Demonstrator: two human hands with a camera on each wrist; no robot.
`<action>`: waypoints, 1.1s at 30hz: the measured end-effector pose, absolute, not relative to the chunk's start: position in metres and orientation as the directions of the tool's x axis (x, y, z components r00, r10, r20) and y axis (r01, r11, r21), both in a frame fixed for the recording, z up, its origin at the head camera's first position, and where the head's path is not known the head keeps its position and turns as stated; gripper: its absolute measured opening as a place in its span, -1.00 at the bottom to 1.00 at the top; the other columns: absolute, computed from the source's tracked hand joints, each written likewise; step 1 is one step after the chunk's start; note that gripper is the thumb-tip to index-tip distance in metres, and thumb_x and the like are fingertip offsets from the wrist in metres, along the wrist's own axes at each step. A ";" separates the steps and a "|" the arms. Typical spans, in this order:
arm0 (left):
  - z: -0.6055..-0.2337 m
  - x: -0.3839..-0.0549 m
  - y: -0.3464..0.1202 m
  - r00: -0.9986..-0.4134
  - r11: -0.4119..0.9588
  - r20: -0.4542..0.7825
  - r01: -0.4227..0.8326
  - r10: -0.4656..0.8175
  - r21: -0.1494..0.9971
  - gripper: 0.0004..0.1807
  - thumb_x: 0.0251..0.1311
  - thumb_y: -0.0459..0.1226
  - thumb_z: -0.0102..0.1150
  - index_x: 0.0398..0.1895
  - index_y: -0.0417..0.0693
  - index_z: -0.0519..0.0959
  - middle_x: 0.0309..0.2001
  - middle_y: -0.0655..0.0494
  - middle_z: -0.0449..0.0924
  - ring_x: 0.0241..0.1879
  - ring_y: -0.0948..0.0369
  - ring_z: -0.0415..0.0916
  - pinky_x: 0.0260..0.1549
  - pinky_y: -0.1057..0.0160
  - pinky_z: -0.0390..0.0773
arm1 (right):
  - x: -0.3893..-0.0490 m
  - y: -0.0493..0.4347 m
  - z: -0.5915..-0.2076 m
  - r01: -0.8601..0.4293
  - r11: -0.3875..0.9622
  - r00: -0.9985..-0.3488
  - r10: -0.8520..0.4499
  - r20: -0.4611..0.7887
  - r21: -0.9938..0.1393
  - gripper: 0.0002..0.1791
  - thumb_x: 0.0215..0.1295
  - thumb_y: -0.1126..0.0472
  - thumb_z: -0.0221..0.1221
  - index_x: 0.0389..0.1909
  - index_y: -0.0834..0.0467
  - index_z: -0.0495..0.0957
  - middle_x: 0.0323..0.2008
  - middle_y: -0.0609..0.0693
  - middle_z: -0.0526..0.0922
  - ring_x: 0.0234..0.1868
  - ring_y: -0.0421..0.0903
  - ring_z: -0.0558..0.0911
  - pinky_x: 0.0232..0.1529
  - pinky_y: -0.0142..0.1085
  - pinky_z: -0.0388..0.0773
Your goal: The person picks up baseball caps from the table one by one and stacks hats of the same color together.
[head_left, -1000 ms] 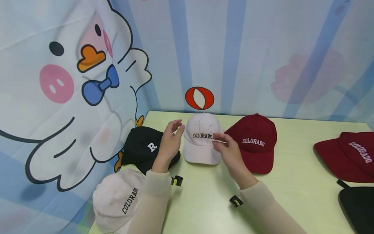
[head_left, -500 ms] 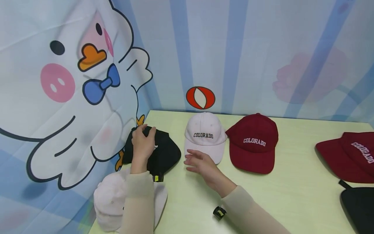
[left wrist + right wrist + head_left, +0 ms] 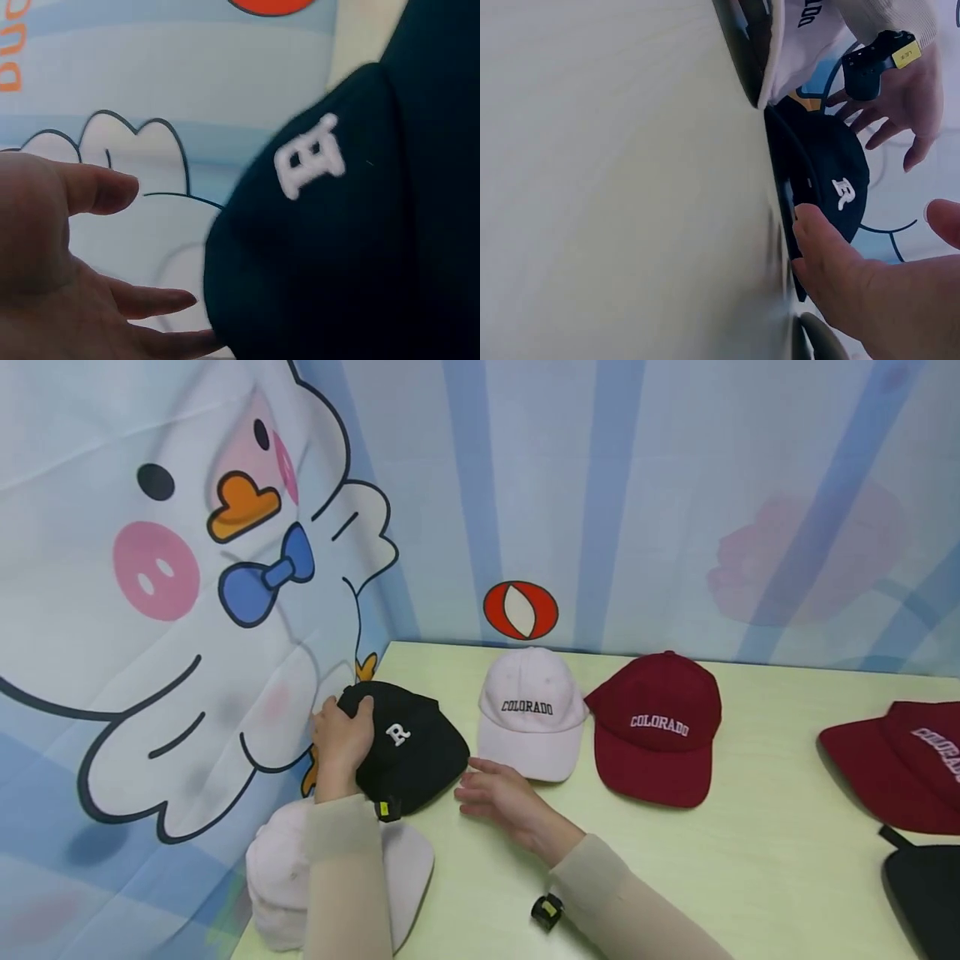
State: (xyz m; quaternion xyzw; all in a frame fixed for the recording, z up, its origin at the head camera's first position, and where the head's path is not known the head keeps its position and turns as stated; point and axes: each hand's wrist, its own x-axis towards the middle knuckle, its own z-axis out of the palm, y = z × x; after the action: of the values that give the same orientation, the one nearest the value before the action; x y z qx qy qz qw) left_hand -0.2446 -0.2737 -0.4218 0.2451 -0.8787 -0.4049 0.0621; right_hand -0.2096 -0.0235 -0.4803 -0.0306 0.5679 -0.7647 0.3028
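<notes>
A black baseball cap (image 3: 412, 760) with a white letter R lies on the table at the back left. My left hand (image 3: 343, 739) is at the crown's left side, thumb apart from the fingers. In the left wrist view, the fingers (image 3: 154, 300) reach the cap's edge, and nothing lies in the gap under the thumb. My right hand (image 3: 510, 810) is by the brim's right edge, fingers extended. The right wrist view shows its fingertips overlapping the brim of the black cap (image 3: 844, 154). A white COLORADO cap (image 3: 528, 752) stands just behind the right hand.
A dark red COLORADO cap (image 3: 660, 727) sits beside the white one. Another red cap (image 3: 892, 768) and a black flat item with a loop (image 3: 930, 893) lie at the right. A second white cap (image 3: 273, 868) is partly under my left sleeve. Printed cloth walls (image 3: 660, 510) bound the table.
My left hand has moved left from beside the middle white cap, across the black cap to its far side. My right hand has moved left and nearer, from the white cap to the black brim.
</notes>
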 end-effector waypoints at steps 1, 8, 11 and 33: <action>-0.424 -0.246 -0.275 -0.872 0.558 -0.101 -0.392 -0.480 0.731 -0.10 0.52 0.11 -0.16 0.63 -0.34 -0.09 0.58 -0.47 -0.05 0.55 -0.39 -0.07 0.51 -0.35 -0.01 | -0.210 -0.024 -0.482 0.435 -0.178 -0.811 -0.503 -0.298 -0.883 -0.28 0.48 0.32 0.02 0.57 0.44 0.04 0.34 0.43 0.35 0.39 0.32 0.49 0.41 0.09 0.45; -0.432 -0.247 -0.276 -0.853 0.578 -0.142 -0.453 -0.501 0.679 -0.17 0.58 0.05 -0.33 0.60 -0.43 -0.09 0.52 -0.56 -0.04 0.48 -0.46 0.02 0.47 -0.37 0.05 | -0.211 -0.025 -0.487 0.467 -0.231 -0.789 -0.545 -0.284 -0.853 -0.24 0.48 0.38 -0.02 0.60 0.44 -0.08 0.44 0.49 0.21 0.40 0.29 0.48 0.45 0.12 0.39; -0.431 -0.247 -0.278 -0.855 0.592 -0.126 -0.447 -0.504 0.671 -0.24 0.62 -0.02 -0.39 0.55 -0.52 0.00 0.48 -0.59 0.00 0.44 -0.45 0.08 0.46 -0.35 0.12 | -0.213 -0.024 -0.489 0.473 -0.239 -0.788 -0.546 -0.285 -0.848 -0.26 0.50 0.36 -0.03 0.59 0.44 -0.08 0.43 0.49 0.20 0.42 0.32 0.46 0.44 0.12 0.40; -0.407 -0.234 -0.262 -0.900 0.602 0.096 -0.202 -0.426 0.773 -0.37 0.63 0.13 -0.30 0.43 -0.12 0.36 0.41 -0.26 0.42 0.38 -0.23 0.37 0.36 -0.27 0.34 | -0.213 -0.009 -0.484 0.421 -0.242 -0.790 -0.571 -0.222 -0.874 -0.24 0.51 0.35 -0.05 0.59 0.48 -0.14 0.45 0.50 0.21 0.34 0.12 0.56 0.49 0.13 0.32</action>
State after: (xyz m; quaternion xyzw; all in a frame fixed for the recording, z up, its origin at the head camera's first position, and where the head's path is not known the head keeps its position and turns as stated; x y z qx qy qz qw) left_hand -0.2337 -0.2616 -0.4068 0.1775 -0.8844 -0.4095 0.1367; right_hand -0.2130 -0.0091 -0.4836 -0.0711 0.5285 -0.7848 0.3158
